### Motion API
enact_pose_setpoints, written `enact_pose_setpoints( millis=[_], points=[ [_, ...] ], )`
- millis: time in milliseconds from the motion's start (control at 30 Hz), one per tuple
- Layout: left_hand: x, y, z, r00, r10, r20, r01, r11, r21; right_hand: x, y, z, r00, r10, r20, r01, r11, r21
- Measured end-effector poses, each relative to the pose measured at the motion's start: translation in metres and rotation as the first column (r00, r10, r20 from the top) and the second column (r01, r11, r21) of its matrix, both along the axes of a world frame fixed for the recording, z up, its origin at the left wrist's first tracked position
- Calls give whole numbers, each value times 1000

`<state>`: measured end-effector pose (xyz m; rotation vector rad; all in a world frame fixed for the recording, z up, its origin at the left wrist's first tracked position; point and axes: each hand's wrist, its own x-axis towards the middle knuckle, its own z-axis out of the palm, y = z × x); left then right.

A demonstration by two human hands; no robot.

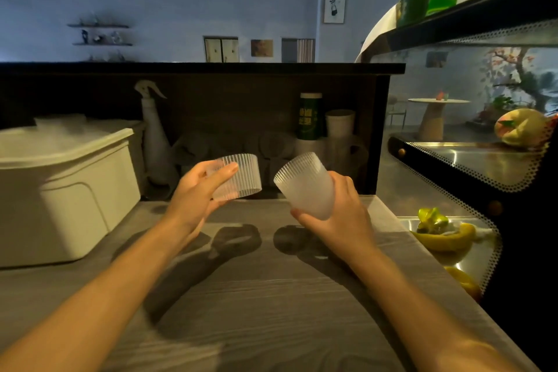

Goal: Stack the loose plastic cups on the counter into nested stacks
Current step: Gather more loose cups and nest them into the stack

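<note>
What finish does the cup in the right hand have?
Frosted clear plastic cup, vertically ribbed near its rim; head view.

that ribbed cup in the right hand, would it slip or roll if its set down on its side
The ribbed cup in the right hand is probably light: a few fingers hold it tilted in the air. Its ridges likely help grip, though the frosted lower part looks smoother. Laid sideways on the counter, its round, tapered body would likely roll in a curve.
</note>
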<state>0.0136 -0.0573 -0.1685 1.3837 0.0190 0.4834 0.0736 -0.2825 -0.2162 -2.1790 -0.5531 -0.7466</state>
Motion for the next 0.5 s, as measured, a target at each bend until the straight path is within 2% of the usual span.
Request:
enact_pose_setpoints(
  millis=[233, 500],
  points=[
    [-12, 6, 0, 997, -62, 36, 65, 995, -80, -4, 2, 1, 1000, 28, 0, -28, 999, -34],
    [-12, -2, -2, 987, -68, 147, 80, 994, -76, -17, 12, 5, 993, 107, 45, -95, 971, -222]
  ],
)
